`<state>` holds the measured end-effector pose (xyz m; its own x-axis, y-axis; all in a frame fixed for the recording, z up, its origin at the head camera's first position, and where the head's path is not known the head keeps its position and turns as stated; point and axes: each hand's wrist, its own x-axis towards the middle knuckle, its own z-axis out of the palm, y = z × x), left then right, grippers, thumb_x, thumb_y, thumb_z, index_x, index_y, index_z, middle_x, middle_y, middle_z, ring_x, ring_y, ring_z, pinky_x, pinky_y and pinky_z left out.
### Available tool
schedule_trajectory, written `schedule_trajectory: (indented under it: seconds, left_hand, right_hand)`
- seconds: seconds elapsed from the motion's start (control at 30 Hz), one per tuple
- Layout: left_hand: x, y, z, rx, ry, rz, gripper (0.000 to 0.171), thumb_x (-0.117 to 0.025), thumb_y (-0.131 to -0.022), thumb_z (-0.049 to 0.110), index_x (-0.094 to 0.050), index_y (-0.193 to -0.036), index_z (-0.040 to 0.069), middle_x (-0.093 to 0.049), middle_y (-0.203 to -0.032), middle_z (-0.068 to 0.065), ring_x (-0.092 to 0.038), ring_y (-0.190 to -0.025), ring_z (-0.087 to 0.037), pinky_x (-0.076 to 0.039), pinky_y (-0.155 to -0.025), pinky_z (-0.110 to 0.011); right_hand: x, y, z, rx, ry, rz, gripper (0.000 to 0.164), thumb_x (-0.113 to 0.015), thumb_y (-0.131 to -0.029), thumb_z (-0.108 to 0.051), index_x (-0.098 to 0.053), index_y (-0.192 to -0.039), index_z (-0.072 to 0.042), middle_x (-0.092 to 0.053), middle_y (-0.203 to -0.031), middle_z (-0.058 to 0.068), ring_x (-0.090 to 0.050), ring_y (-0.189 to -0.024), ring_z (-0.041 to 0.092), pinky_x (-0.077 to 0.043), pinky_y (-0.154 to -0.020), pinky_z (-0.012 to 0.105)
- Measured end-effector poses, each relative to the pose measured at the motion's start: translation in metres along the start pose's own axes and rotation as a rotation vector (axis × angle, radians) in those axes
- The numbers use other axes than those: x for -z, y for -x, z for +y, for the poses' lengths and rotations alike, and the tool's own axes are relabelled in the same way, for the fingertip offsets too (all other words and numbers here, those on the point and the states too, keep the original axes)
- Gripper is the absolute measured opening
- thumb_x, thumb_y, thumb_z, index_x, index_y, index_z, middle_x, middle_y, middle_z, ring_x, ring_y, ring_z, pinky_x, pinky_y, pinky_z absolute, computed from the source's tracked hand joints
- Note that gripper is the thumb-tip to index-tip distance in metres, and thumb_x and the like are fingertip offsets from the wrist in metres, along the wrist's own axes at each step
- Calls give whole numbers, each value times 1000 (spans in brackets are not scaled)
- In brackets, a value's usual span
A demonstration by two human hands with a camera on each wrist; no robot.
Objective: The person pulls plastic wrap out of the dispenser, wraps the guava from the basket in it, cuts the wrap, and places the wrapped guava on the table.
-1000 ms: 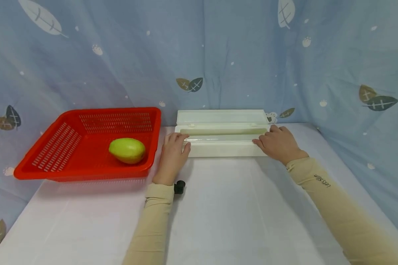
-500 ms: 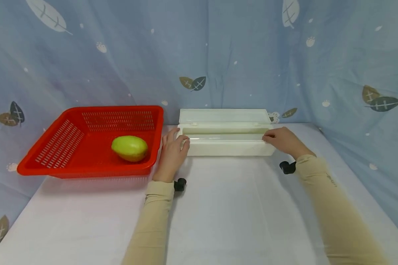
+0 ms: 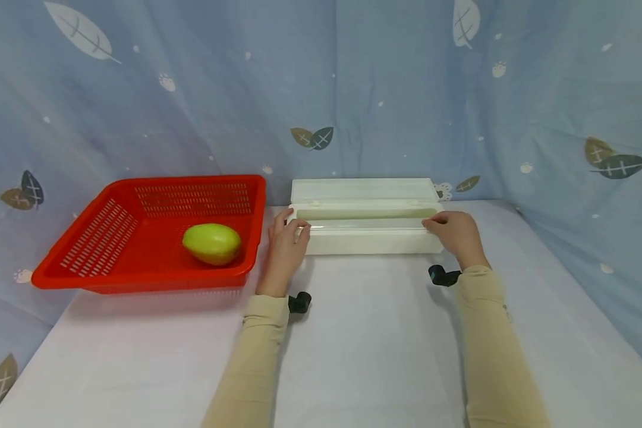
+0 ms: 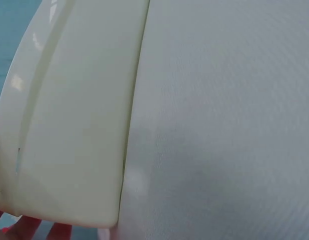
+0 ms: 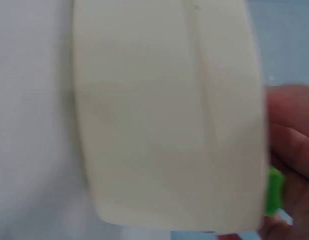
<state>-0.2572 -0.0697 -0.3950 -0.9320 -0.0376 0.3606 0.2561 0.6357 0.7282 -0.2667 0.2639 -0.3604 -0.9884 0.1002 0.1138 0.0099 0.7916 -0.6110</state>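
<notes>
A long white cling film box (image 3: 369,242) lies at the back of the table, its lid (image 3: 361,189) tipped back and the trough showing. A glossy clear strip (image 3: 369,224) runs along its front top edge. My left hand (image 3: 286,252) grips the left end, thumb near the front corner. At the opposite end, my right hand (image 3: 458,235) pinches the front top corner between thumb and fingers. In the right wrist view, a small bright green piece (image 5: 274,192) shows among my curled fingers beside the box end; I cannot tell what it is.
A red plastic basket (image 3: 139,282) stands left of the box, close to my left hand, with a yellow-green oval fruit (image 3: 212,244) in it. Behind everything hangs a blue leaf-patterned curtain (image 3: 203,89). White cloth (image 3: 374,345) covers the table.
My right hand has shifted right along the front edge and its wrist has turned, now pinching the right corner. My left hand stays at the left end, its fingers slightly shifted.
</notes>
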Motion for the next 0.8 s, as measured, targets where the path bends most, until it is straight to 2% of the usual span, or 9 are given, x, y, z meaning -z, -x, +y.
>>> schedule_trajectory:
  seconds: [0.1,0.17,0.3,0.37,0.47,0.63,0.7,0.8]
  left_hand:
    - [-4,1,-1,8,-43,-39,25,-45,-92,27,-63,-103,14,-23,-140,-2,-23,-121,-27,-30,-93,-43]
    - [-5,1,0,17,-62,-55,26,-43,-92,29,-63,-100,15,-21,-141,0,-21,-122,-26,-30,-94,-42]
    - [-5,-1,1,28,-36,-12,24,-43,-92,28,-63,-90,14,-24,-140,0,-23,-121,-24,-31,-92,-42]
    - [-5,-1,3,36,-17,2,23,-44,-92,27,-62,-88,14,-25,-140,0,-24,-120,-25,-32,-91,-42]
    - [-5,-1,4,44,-2,6,22,-43,-92,27,-61,-87,15,-26,-139,1,-24,-119,-24,-33,-90,-41]
    - [-6,-3,3,54,35,13,21,-45,-91,26,-61,-87,14,-26,-139,2,-24,-120,-23,-34,-89,-40]
    - [-6,-4,3,69,68,35,20,-48,-91,25,-63,-86,12,-29,-138,2,-26,-120,-23,-36,-88,-39]
    - [-8,-4,2,81,108,98,20,-51,-89,22,-65,-83,9,-35,-135,1,-31,-118,-24,-37,-86,-38]
  right_hand:
    - [-11,1,2,-3,15,123,40,-55,-84,-46,-67,-85,-9,-62,-77,11,-46,-72,27,-40,-58,42]
    - [-15,2,1,28,59,175,37,-54,-86,-44,-67,-83,-9,-61,-68,10,-44,-74,28,-39,-62,43]
    - [-15,1,-3,138,188,190,37,-50,-90,-37,-69,-85,-6,-54,-52,7,-41,-83,32,-33,-70,44]
    - [-13,3,-6,157,212,175,37,-49,-91,-35,-69,-84,-5,-52,-49,5,-41,-86,35,-32,-73,48]
    - [-12,2,-8,144,194,168,36,-49,-91,-32,-67,-74,-6,-48,-47,4,-41,-85,36,-31,-73,50]
    - [-15,-1,-7,119,126,230,36,-48,-92,-28,-68,-71,-6,-50,-47,5,-44,-75,32,-31,-71,42]
    - [-17,-3,-7,115,107,251,35,-48,-92,-28,-70,-77,-5,-53,-49,5,-45,-71,29,-31,-70,40]
    - [-19,-4,-7,101,95,260,35,-49,-91,-28,-71,-76,-6,-54,-49,5,-46,-70,28,-31,-73,40]
